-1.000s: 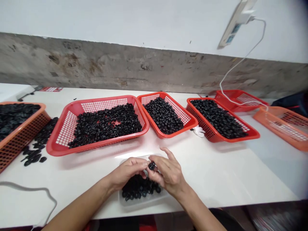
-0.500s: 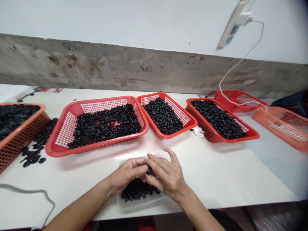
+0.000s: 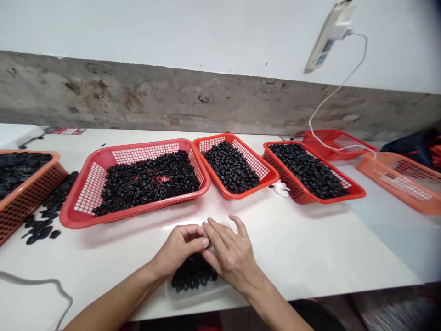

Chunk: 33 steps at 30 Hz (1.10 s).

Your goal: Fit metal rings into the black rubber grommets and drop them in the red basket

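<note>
My left hand [image 3: 181,248] and my right hand [image 3: 230,255] meet above a clear plastic tray [image 3: 193,292] at the table's front edge. A heap of black rubber rings [image 3: 193,273] lies in the tray, partly under my hands. The left fingers curl shut, and a small black piece [image 3: 207,245] barely shows at their tips. My right fingers press against the left fingertips. Whatever lies between them is mostly hidden.
Several red and orange plastic baskets, such as the red basket [image 3: 79,220], hold black rings along the white table [image 3: 310,248]. Loose rings [image 3: 43,230] lie by the orange basket [image 3: 20,216]. A grey cable [image 3: 34,278] crosses the front left.
The black ring seen between my fingers is now almost wholly hidden. My hands have drawn closer together, and the whole view has shifted slightly.
</note>
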Each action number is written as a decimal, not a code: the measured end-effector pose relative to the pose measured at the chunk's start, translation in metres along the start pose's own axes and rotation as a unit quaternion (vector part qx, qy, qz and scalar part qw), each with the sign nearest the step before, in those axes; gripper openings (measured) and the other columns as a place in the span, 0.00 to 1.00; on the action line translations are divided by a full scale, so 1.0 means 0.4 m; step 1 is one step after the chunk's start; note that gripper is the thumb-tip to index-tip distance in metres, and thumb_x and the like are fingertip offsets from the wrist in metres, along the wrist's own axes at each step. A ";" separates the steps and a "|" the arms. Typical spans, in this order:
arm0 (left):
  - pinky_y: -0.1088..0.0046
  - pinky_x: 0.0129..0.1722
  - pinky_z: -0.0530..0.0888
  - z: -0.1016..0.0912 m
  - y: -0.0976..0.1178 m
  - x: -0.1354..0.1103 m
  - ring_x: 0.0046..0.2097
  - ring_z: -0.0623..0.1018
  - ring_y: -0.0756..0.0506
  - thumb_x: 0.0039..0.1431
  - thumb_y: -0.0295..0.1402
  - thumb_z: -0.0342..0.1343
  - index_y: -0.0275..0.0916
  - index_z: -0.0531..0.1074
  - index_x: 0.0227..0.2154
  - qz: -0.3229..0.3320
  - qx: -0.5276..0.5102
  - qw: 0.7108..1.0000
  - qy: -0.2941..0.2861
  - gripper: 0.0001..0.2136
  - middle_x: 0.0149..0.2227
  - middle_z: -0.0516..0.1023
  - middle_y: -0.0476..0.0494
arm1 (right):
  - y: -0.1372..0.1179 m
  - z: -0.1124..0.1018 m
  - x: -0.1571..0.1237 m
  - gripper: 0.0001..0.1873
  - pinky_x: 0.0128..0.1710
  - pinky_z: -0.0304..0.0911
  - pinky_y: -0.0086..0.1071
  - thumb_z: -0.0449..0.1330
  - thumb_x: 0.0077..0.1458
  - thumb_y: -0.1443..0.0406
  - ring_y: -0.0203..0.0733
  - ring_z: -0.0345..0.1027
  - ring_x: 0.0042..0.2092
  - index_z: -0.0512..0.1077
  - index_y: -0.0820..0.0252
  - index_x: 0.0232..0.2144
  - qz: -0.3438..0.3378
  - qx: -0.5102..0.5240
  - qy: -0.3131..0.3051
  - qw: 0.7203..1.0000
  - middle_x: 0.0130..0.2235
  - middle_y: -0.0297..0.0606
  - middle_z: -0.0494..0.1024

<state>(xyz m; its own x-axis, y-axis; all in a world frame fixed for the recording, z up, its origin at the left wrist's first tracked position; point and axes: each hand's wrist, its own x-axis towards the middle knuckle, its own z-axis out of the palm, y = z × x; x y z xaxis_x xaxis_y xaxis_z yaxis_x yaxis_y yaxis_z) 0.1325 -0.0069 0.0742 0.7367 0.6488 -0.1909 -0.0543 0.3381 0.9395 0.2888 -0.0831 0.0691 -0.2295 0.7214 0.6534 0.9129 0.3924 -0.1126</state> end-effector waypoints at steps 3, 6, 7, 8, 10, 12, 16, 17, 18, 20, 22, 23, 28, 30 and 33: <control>0.73 0.40 0.68 0.000 -0.008 -0.001 0.34 0.71 0.49 0.54 0.36 0.63 0.35 0.76 0.30 0.023 0.029 0.999 0.018 0.09 0.30 0.76 0.48 | -0.002 0.006 -0.005 0.17 0.57 0.53 0.53 0.53 0.66 0.66 0.48 0.75 0.44 0.68 0.71 0.53 0.009 -0.013 -0.010 1.000 0.50 0.54 0.78; 0.73 0.39 0.68 -0.004 -0.020 0.000 0.34 0.71 0.49 0.56 0.36 0.62 0.35 0.76 0.32 0.039 0.059 0.997 0.034 0.09 0.31 0.75 0.48 | -0.003 0.010 -0.006 0.17 0.57 0.54 0.53 0.53 0.66 0.66 0.48 0.75 0.44 0.68 0.71 0.53 0.010 -0.023 -0.008 1.000 0.50 0.54 0.79; 0.74 0.39 0.68 -0.005 -0.022 0.001 0.34 0.71 0.49 0.56 0.37 0.62 0.35 0.77 0.33 0.041 0.065 0.996 0.036 0.09 0.31 0.75 0.48 | -0.002 0.011 -0.006 0.17 0.57 0.54 0.53 0.53 0.66 0.66 0.48 0.75 0.43 0.68 0.71 0.53 0.008 -0.026 -0.005 1.000 0.49 0.54 0.79; 0.74 0.39 0.68 -0.005 -0.022 0.002 0.34 0.71 0.49 0.56 0.37 0.62 0.35 0.77 0.33 0.042 0.067 0.996 0.036 0.09 0.31 0.75 0.48 | -0.001 0.012 -0.006 0.17 0.56 0.54 0.53 0.53 0.66 0.66 0.49 0.75 0.43 0.68 0.72 0.53 0.005 -0.028 -0.002 1.000 0.49 0.54 0.79; 0.74 0.40 0.69 -0.007 -0.018 0.003 0.35 0.72 0.49 0.57 0.37 0.62 0.36 0.78 0.34 0.039 0.057 0.997 0.028 0.09 0.32 0.77 0.48 | 0.002 0.011 -0.006 0.17 0.56 0.55 0.53 0.54 0.65 0.66 0.49 0.76 0.43 0.68 0.72 0.52 0.001 -0.027 0.004 1.000 0.48 0.55 0.79; 0.73 0.42 0.69 -0.008 -0.012 0.002 0.37 0.73 0.48 0.56 0.38 0.63 0.36 0.79 0.36 0.029 0.042 0.999 0.008 0.10 0.34 0.78 0.47 | 0.006 0.010 -0.006 0.16 0.56 0.56 0.53 0.54 0.65 0.66 0.48 0.76 0.42 0.68 0.71 0.52 0.003 -0.024 0.010 1.000 0.47 0.54 0.80; 0.72 0.44 0.71 -0.013 -0.010 -0.001 0.39 0.75 0.46 0.56 0.39 0.63 0.37 0.81 0.40 0.017 0.043 0.999 -0.016 0.12 0.35 0.81 0.45 | 0.014 0.010 -0.008 0.16 0.55 0.59 0.54 0.54 0.65 0.65 0.48 0.76 0.42 0.69 0.71 0.51 0.006 -0.019 0.015 1.000 0.46 0.55 0.80; 0.72 0.44 0.71 -0.014 -0.011 -0.002 0.39 0.75 0.46 0.56 0.39 0.63 0.37 0.81 0.40 0.017 0.047 0.999 -0.013 0.13 0.35 0.81 0.45 | 0.015 0.011 -0.009 0.16 0.55 0.59 0.55 0.54 0.65 0.66 0.49 0.76 0.42 0.69 0.72 0.50 0.001 -0.020 0.016 1.000 0.45 0.56 0.80; 0.72 0.44 0.71 -0.014 -0.013 -0.002 0.39 0.75 0.46 0.56 0.39 0.63 0.37 0.81 0.41 0.017 0.051 0.998 -0.009 0.13 0.35 0.81 0.44 | 0.015 0.012 -0.010 0.16 0.55 0.60 0.55 0.54 0.64 0.66 0.49 0.76 0.42 0.69 0.74 0.50 -0.006 -0.023 0.016 1.000 0.45 0.57 0.80; 0.71 0.44 0.72 -0.013 -0.016 -0.001 0.39 0.76 0.46 0.56 0.39 0.63 0.37 0.81 0.41 0.020 0.060 0.998 -0.002 0.14 0.36 0.82 0.44 | 0.015 0.016 -0.012 0.16 0.56 0.62 0.54 0.55 0.64 0.67 0.50 0.76 0.43 0.68 0.76 0.50 -0.019 -0.028 0.018 0.999 0.44 0.58 0.79; 0.71 0.44 0.72 -0.010 -0.015 -0.002 0.39 0.76 0.45 0.56 0.38 0.63 0.37 0.81 0.42 0.025 0.067 0.997 0.000 0.14 0.36 0.82 0.44 | 0.013 0.021 -0.015 0.17 0.57 0.64 0.52 0.54 0.64 0.68 0.50 0.76 0.45 0.68 0.78 0.51 -0.027 -0.028 0.020 0.999 0.42 0.58 0.79; 0.71 0.44 0.72 -0.008 -0.015 -0.002 0.39 0.77 0.45 0.57 0.38 0.63 0.37 0.81 0.42 0.029 0.071 0.997 -0.001 0.14 0.36 0.83 0.44 | 0.012 0.024 -0.016 0.18 0.57 0.65 0.52 0.54 0.64 0.68 0.50 0.76 0.45 0.67 0.78 0.52 -0.029 -0.027 0.021 0.999 0.42 0.57 0.80; 0.72 0.44 0.72 -0.008 -0.014 -0.007 0.40 0.78 0.45 0.60 0.37 0.60 0.38 0.81 0.45 0.037 0.076 0.996 -0.014 0.13 0.37 0.83 0.44 | -0.002 0.044 -0.029 0.20 0.56 0.69 0.51 0.52 0.65 0.68 0.51 0.75 0.46 0.62 0.80 0.56 -0.028 -0.038 0.020 0.999 0.42 0.57 0.79; 0.71 0.45 0.72 -0.012 -0.018 -0.006 0.40 0.78 0.45 0.60 0.36 0.60 0.38 0.81 0.45 0.037 0.074 0.996 -0.019 0.13 0.38 0.83 0.44 | -0.007 0.051 -0.032 0.20 0.55 0.70 0.50 0.51 0.65 0.69 0.52 0.75 0.47 0.62 0.80 0.55 -0.022 -0.050 0.018 0.998 0.42 0.59 0.79; 0.69 0.47 0.72 -0.016 -0.025 0.002 0.41 0.78 0.44 0.59 0.36 0.61 0.38 0.81 0.44 0.038 0.076 0.996 -0.017 0.13 0.39 0.83 0.43 | -0.007 0.050 -0.028 0.16 0.55 0.70 0.49 0.50 0.66 0.69 0.49 0.76 0.44 0.63 0.75 0.52 -0.008 -0.029 0.020 0.999 0.40 0.54 0.80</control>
<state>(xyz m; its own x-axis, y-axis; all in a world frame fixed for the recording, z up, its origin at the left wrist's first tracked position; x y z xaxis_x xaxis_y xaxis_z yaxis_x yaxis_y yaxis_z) 0.1293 -0.0055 0.0630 0.7566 0.6445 -0.1104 -0.0095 0.1797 0.9837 0.2822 -0.0808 0.0472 -0.2312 0.6923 0.6835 0.9278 0.3684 -0.0593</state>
